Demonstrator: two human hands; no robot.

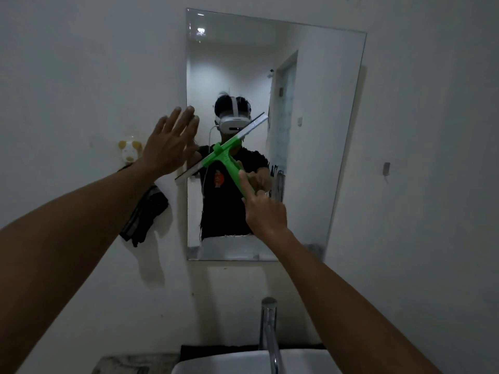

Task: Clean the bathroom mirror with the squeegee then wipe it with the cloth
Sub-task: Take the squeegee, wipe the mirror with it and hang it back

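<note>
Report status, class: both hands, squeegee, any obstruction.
Right hand gripping green plastic squeegee, blade tilted across rectangular wall mirror. Left hand open at mirror's left edge. Nothing blocking.

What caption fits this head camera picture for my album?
Right hand drags a green plastic squeegee across the rectangular wall mirror while the open left hand rests at its edge.

A single wide-angle view, worn on the person's head, faces the bathroom wall straight on and tilts a little upward. It stands close: both forearms reach in from the bottom corners toward the mirror (310,136), which fills the middle of the picture. The tap (268,327) and the rim of the sink (229,360) sit at the bottom edge, directly below. The edges bend with the lens.
</note>
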